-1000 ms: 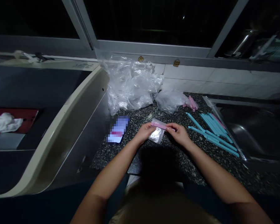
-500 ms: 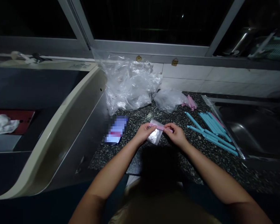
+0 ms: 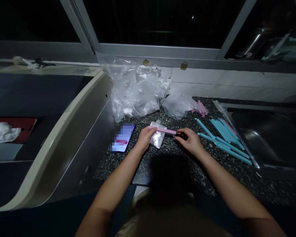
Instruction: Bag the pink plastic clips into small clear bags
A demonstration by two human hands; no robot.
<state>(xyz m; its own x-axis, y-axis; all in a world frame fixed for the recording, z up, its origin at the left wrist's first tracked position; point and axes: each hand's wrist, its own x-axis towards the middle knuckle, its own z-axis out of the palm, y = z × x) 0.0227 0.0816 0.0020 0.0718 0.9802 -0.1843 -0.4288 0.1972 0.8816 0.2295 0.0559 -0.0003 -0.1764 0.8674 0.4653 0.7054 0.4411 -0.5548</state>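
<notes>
My left hand (image 3: pixel 146 135) is closed on the left end of a long pink bag clip (image 3: pixel 166 130). Under that clip hangs or lies a small clear plastic bag (image 3: pixel 158 139), crossed by the clip near its top. My right hand (image 3: pixel 188 140) is just off the clip's right end, thumb and fingers apart with nothing between them. To its right, several light-blue bag clips (image 3: pixel 223 131) lie loosely on the speckled dark counter (image 3: pixel 140 168). Farther back is a bunch of smaller pink clips (image 3: pixel 201 108).
A heap of clear plastic bags (image 3: pixel 140 89) lies against the tiled wall, with a smaller clear bag (image 3: pixel 179 105) beside it. A phone (image 3: pixel 123 138) rests left of my hands. A beige-edged appliance (image 3: pixel 46 138) stands at left, a sink (image 3: pixel 268 135) at right.
My right hand has let go of the pink clip and drawn right, its fingers opening. My left hand has shifted slightly left with the clip and small bag.
</notes>
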